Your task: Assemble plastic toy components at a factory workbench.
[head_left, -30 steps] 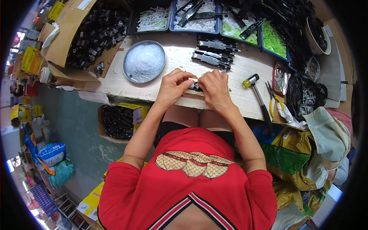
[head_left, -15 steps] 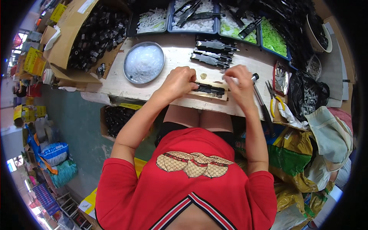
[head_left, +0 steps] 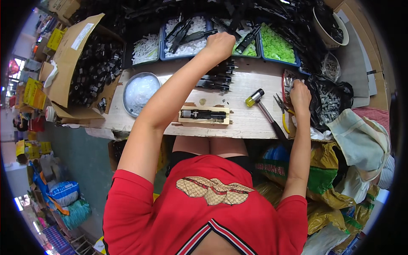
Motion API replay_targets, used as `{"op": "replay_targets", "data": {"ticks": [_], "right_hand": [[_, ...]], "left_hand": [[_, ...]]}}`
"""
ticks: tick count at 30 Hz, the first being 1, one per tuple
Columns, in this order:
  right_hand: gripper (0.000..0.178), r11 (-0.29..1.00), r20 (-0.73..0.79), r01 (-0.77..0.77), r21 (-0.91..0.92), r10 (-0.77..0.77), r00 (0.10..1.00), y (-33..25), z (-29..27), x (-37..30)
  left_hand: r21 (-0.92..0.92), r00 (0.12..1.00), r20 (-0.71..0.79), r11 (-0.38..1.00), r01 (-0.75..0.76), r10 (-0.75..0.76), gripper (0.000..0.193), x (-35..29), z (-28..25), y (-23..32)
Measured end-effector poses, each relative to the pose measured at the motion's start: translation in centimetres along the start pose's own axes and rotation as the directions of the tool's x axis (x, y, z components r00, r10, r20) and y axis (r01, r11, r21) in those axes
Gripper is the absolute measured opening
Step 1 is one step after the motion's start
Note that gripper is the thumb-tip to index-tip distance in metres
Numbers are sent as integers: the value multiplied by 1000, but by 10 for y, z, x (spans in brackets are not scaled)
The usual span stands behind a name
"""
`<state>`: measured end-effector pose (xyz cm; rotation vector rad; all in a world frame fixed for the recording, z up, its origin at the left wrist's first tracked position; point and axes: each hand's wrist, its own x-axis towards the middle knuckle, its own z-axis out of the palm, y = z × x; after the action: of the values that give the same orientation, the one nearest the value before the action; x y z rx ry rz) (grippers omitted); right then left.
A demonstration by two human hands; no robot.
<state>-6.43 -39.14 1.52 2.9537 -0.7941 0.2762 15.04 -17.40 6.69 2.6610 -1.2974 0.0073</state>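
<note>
My left hand reaches to the front edge of the far bins, beside loose black plastic parts. Its fingers curl away, closed, and what they hold is hidden. At the right, my right hand dips its bent fingers into a small red-edged tray of shiny metal pins; any pin in them is too small to make out. A black plastic assembly lies untouched in a pale wooden jig near the table's front edge. Behind the jig, a row of similar black assemblies is partly covered by my left forearm.
A hammer and yellow-handled pliers lie right of the jig. A round metal dish and a carton of black parts stand left. Bins hold white pieces and green pieces. A black bag stands far right.
Both hands have left the jig: the left moved up to the far bins, the right over to the pin tray. The black assembly stays in the jig. The whole view has shifted.
</note>
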Motion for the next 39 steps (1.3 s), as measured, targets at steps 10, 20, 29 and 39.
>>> {"op": "replay_targets", "data": {"ticks": [10,20,29,39], "right_hand": [[13,989,64,-27,142,18,998,2,-1,2],[14,964,-2,22,266,-23,1000,15,-4,-1],[13,-23,197,-203,979,-159,967,-99,-52,-42],[16,-280,251,-365,888,-368,895,-175,-62,-71]], "left_hand": [[-591,995,-54,806,39,-87,12,2,-12,-21],[-999,992,45,-30,42,-121,13,-117,-8,-8],[-950,994,25,-313,-8,-102,8,-177,22,23],[-943,985,-59,-315,-108,-161,9,-201,18,25]]}}
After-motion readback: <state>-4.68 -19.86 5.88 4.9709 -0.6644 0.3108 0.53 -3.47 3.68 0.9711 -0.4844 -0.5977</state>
